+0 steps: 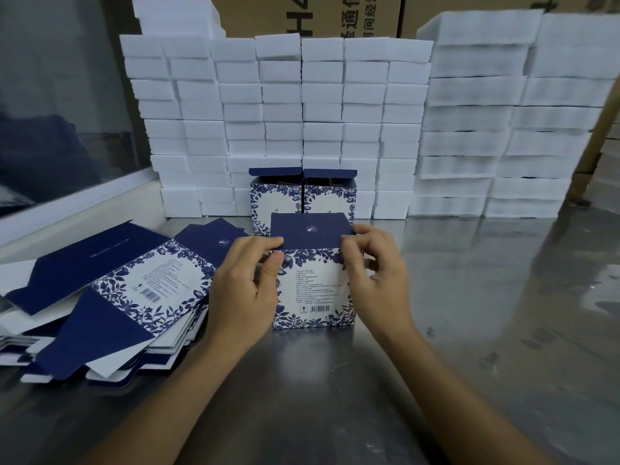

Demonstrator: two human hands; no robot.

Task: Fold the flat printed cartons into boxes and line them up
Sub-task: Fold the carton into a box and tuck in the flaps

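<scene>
A blue-and-white floral carton [313, 290] stands upright on the steel table, its dark blue top flap [310, 233] folded over. My left hand [246, 290] pinches the flap's left corner between thumb and fingers. My right hand [375, 273] pinches the flap's right corner. Behind it two folded boxes stand side by side, the left one [260, 203] and the right one [330, 199], both with their top flaps raised. A messy pile of flat printed cartons [110, 297] lies to the left.
Stacks of white foam blocks [302, 112] form a wall along the back, with taller stacks [503, 122] at the right. Brown shipping cartons [318, 15] stand behind them. A glass panel [60, 95] runs along the left. Bare steel table [486, 330] lies to the right.
</scene>
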